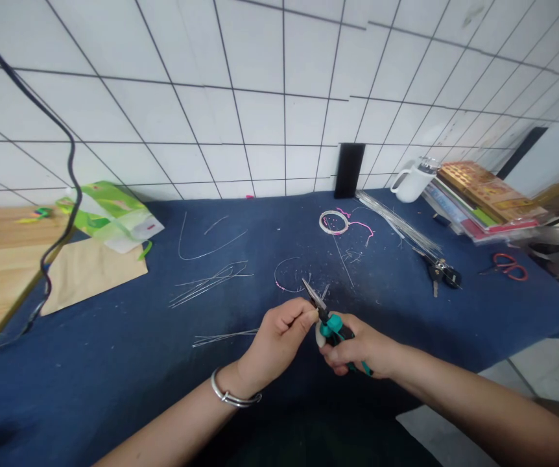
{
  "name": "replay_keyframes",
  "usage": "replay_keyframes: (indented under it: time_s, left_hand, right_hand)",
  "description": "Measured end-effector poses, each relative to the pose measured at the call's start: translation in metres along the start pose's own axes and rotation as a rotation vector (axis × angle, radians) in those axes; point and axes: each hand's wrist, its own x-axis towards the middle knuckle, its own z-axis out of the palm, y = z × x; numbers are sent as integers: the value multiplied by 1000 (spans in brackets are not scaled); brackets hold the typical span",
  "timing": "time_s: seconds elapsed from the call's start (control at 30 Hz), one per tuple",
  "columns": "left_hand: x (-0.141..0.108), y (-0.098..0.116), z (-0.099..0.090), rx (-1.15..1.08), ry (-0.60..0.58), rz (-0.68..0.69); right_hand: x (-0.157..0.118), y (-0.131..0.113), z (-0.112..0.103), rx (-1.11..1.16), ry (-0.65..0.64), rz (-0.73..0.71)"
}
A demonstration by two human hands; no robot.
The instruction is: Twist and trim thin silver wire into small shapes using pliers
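My right hand (357,347) is wrapped round needle-nose pliers (334,327) with teal and black handles; their jaws point up and to the left. Close beside the jaws, my left hand (284,327) has thumb and forefinger pinched together. Whatever sits in that pinch is too small to make out. Just beyond the hands lies a thin curved wire (279,269) with small pink bits along it. Short wire offcuts are scattered around the plier tips. To the left are a bundle of bent wires (211,285) and some straight wires (224,336).
A ring-shaped coil (334,222) with pink thread lies behind the hands. Farther right are long wires (401,224), keys (438,275), red-handled scissors (509,266), a white mug (412,181) and stacked books (478,198). At left lie a brown paper sheet (92,275) and a black cable (71,162).
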Motion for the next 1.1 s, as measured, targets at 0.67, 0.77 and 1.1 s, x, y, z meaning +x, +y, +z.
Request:
replay_keyframes:
  time_s: [0.67, 0.77, 1.1]
  left_hand:
    - [-1, -13, 14, -39, 117, -124]
    - [-1, -14, 14, -178, 88, -172]
    - [-1, -1, 10, -255, 18, -243]
  right_hand:
    - [10, -1, -16, -1086, 390, -188]
    - [7, -3, -15, -1034, 403, -208]
    - [-7, -18, -20, -427, 66, -56]
